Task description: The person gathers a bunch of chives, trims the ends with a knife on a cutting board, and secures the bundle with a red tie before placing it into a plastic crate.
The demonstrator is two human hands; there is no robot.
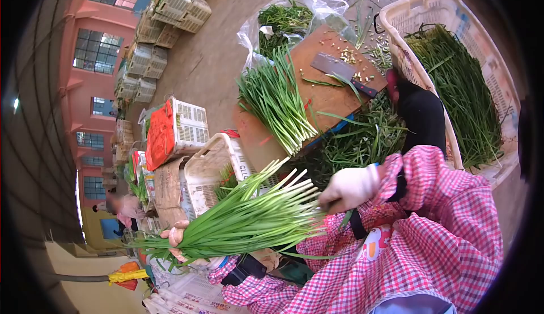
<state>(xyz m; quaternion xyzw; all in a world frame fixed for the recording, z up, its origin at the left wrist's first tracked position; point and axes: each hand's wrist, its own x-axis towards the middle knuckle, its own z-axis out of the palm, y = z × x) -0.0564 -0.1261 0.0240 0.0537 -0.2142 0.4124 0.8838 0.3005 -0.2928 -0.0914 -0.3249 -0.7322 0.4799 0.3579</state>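
My left hand is wrapped around the leafy end of a large bunch of garlic chives, held in front of my body with the pale stems fanned to the right. At those stem ends my right hand, in a whitish glove, is closed with its fingertips pinched on the outermost stems. Its palm side is hidden. Beyond, a second bunch of garlic chives lies on a brown board. On the same board rests a cleaver with a dark handle, beside small cut stem bits.
A big pale crate full of long chives stands at the right. Loose leaf trimmings lie below the board. Behind it is a clear plastic bag of greens. More crates stand at the left; another person is far off.
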